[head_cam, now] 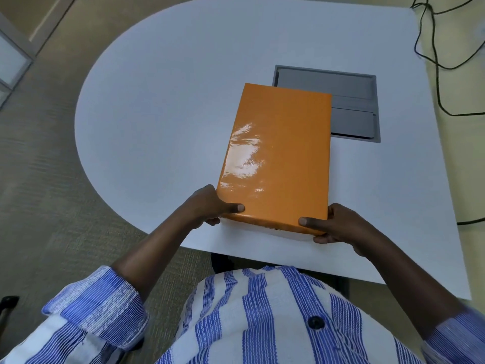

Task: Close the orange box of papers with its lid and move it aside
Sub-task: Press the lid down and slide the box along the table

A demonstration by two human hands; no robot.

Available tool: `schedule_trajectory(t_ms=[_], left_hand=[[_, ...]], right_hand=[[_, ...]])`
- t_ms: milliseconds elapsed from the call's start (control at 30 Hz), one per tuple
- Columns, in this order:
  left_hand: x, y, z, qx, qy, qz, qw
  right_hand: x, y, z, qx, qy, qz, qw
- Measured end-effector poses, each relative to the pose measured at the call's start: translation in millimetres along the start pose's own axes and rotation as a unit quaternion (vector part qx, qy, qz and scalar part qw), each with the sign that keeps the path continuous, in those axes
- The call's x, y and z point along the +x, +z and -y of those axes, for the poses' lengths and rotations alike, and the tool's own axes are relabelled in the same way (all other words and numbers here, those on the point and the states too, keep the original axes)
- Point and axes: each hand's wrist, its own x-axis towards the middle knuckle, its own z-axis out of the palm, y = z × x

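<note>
A glossy orange box lies lengthwise on the white table, its lid on top and covering it, so no papers show. My left hand grips the box's near left corner, thumb on the lid. At the near right corner my right hand holds it the same way, thumb on top and fingers under the edge. The far end of the box overlaps a grey panel.
A grey recessed cable hatch is set into the table behind and right of the box. Black cables hang off the right side. The table's near edge runs just in front of my striped shirt.
</note>
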Motion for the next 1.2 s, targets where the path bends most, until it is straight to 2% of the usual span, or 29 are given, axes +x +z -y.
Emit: schedule_trajectory(t_ms=[200,567,700,833,967,1033,1100,1167,1200], left_hand=[[4,3,3,0.005,0.013,0.002,1.0],[8,10,1,0.069,-0.012,-0.007,0.998],[10,4,-3,0.101,-0.003,0.007,0.995],[15,12,-2,0.052,0.026,0.027,0.998],[20,18,3,0.059,0.016,0.031,0.998],[25,13,-1,0.084,-0.003,0.038,0.996],[33,5,-13,0.124,-0.013,0.022,0.992],[46,-2,-34,0.155,0.021,-0.029,0.987],[55,-5,-46,0.171,0.054,-0.059,0.982]], right_hand=[[1,-2,-14,0.058,0.007,-0.027,0.998],[12,-1,-22,-0.031,0.043,-0.02,0.998],[16,-3,-18,-0.068,0.012,-0.023,0.997],[19,5,-17,-0.08,-0.026,-0.008,0.996],[20,7,-15,-0.099,-0.01,0.013,0.995],[23,3,-5,-0.138,-0.025,-0.007,0.99],[28,-4,15,-0.123,-0.067,-0.051,0.989],[41,-9,41,-0.12,-0.136,-0.11,0.977],[52,-12,55,-0.156,-0.162,-0.141,0.964]])
